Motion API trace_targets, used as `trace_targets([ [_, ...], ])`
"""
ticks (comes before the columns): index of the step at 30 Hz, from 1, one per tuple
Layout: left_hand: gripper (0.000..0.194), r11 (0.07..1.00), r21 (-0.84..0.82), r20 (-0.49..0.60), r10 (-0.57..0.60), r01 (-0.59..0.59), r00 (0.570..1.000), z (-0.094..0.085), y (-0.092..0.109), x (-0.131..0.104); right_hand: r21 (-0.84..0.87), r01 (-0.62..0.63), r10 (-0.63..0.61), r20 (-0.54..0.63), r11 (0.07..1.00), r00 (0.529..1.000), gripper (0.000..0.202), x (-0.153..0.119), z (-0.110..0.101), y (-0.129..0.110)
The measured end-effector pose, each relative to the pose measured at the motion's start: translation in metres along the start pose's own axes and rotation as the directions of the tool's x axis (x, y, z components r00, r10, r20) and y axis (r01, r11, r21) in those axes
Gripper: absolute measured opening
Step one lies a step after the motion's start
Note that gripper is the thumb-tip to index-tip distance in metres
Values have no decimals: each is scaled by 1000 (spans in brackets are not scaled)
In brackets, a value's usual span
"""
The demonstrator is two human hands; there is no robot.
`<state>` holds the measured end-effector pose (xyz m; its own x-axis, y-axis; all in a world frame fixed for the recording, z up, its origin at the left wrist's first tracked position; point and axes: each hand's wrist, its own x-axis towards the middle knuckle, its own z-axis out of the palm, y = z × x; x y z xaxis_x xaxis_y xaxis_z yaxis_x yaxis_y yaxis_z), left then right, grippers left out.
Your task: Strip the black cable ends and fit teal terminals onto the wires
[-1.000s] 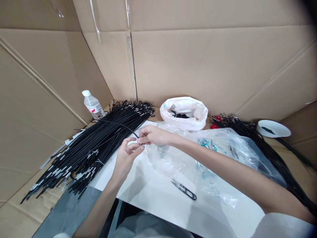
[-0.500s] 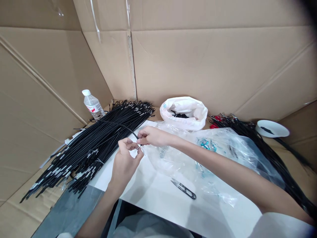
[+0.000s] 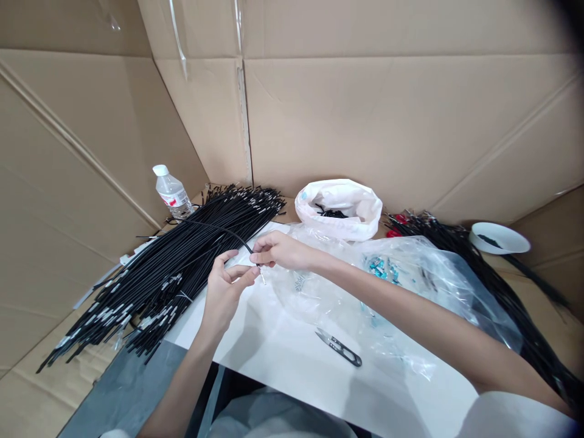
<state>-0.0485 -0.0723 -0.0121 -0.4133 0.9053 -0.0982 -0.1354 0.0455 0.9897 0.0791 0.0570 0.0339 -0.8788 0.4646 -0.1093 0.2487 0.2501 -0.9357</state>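
Observation:
My right hand (image 3: 276, 249) pinches a thin black cable (image 3: 225, 230) close to its stripped end. From there the cable curves back to the left over a heap of black cables (image 3: 191, 243). Thin pale wires (image 3: 263, 278) stick out below my fingertips. My left hand (image 3: 227, 281) is just left of them, its thumb and a finger closed at the cable end, with the index finger raised apart. The fingertips partly hide the cable end. Below and to the right, a pair of thread snips (image 3: 338, 348) lies on the white sheet (image 3: 292, 344), touched by neither hand.
A water bottle (image 3: 172, 192) stands behind the cable heap. At the back sits a white bag (image 3: 338, 228) holding black pieces. Clear plastic bags (image 3: 328, 292) with small blue parts (image 3: 382, 267) lie under my right forearm. Farther right are more black cables (image 3: 474, 267) and a white bowl (image 3: 515, 240).
My left thumb and fingers have shifted up, and the index finger has straightened away from the cable end. The wires now hang closer together. My right hand keeps its pinch almost in place.

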Motion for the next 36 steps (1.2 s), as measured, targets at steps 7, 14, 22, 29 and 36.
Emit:
trace_targets([
  [7, 47, 877, 440, 46, 194, -194, 980, -8, 2, -6, -118, -22, 22, -2, 993, 1000, 22, 0, 4, 3],
  [14, 41, 930, 336, 2, 158, -150, 987, -6, -2, -3, 4, -22, 22, -18, 1000, 1000, 23, 0, 11, 2],
  [22, 60, 997, 67, 22, 24, -26, 999, -6, -1, 2, 159, -114, 117, -5, 981, 993, 16, -11, 9, 4],
  [29, 48, 994, 105, 115, 21, -33, 993, -5, -1, -1, 194, -142, 129, 75, 971, 989, 15, -18, 1, 10],
  [36, 44, 995, 65, 189, 59, -72, 980, -8, 5, 1, 285, -301, 232, 253, 910, 939, 20, -21, -8, 6],
])
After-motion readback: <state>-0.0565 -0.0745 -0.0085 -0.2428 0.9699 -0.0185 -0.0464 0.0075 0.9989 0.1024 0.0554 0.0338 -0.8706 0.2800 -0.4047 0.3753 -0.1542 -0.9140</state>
